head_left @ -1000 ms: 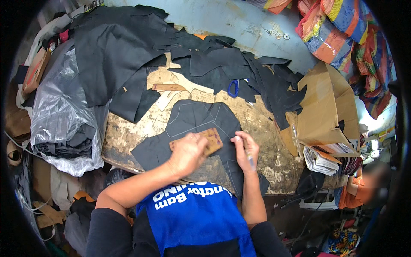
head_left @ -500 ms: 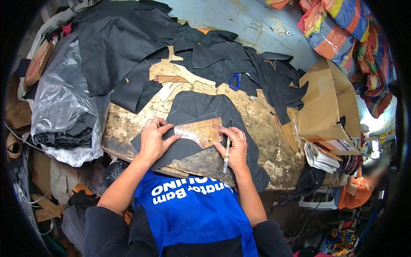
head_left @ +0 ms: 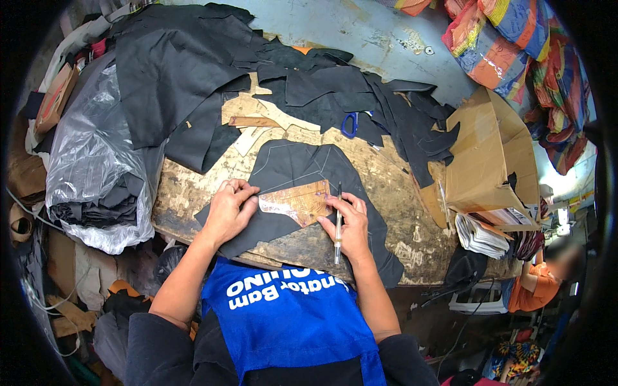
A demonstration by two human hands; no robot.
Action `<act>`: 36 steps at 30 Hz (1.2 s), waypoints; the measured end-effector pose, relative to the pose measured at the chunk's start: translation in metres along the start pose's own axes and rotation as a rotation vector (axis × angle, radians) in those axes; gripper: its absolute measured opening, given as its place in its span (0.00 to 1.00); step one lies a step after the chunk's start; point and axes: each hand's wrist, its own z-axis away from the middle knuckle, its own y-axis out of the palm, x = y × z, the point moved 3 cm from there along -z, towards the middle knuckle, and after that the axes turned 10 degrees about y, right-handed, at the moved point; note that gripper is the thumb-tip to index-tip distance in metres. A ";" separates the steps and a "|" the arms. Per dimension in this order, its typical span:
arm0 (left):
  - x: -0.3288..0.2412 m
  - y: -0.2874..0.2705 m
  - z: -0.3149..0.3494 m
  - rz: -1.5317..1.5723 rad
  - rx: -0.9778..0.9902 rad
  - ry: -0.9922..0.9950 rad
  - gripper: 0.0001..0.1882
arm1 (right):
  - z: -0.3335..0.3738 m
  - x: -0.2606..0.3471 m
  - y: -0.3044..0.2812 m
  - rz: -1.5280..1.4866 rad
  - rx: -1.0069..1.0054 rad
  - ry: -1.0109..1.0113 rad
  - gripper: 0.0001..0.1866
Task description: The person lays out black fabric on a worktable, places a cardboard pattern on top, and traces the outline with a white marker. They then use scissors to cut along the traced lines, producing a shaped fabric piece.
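A tan, worn pattern template (head_left: 296, 203) lies flat on a piece of black leather (head_left: 290, 161) with pale marked lines. At the template's narrow left end, my left hand (head_left: 228, 212) has its thumb and fingers bent together, pressing there. My right hand (head_left: 351, 225) is closed around a slim pen with a clear barrel (head_left: 338, 238), which stands nearly lengthwise with its dark end pointing away from me. Fingertips of that same hand touch the template's right edge. Beyond the leather lie blue-handled scissors (head_left: 349, 125) and several tan pattern pieces (head_left: 290, 117).
Black leather sheets (head_left: 187, 64) are heaped across the worn wooden table (head_left: 418, 248). A clear plastic bag (head_left: 96, 154) of dark scraps bulges at left. On the right stand an open cardboard box (head_left: 483, 167) and folded papers (head_left: 479, 237). A person in orange (head_left: 534, 286) is farther right.
The view has shifted slightly. Both hands stay on the template, and the pen in my right hand has tilted a little more upright in the picture.
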 end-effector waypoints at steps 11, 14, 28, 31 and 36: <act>-0.020 0.019 0.016 0.874 -0.351 -0.461 0.07 | 0.008 0.003 0.000 -0.384 -0.186 0.339 0.17; -0.050 0.042 0.025 1.228 -0.367 -0.502 0.05 | 0.021 0.024 0.018 -1.102 0.081 0.494 0.21; -0.107 0.058 0.028 0.002 0.322 0.432 0.31 | -0.045 -0.018 -0.003 -0.508 0.666 0.184 0.11; -0.100 0.071 0.029 -0.081 0.543 0.305 0.45 | -0.047 -0.030 -0.001 -0.472 0.546 0.339 0.12; -0.097 0.076 0.032 -0.098 0.596 0.283 0.48 | -0.041 -0.046 -0.020 -0.674 0.103 0.416 0.08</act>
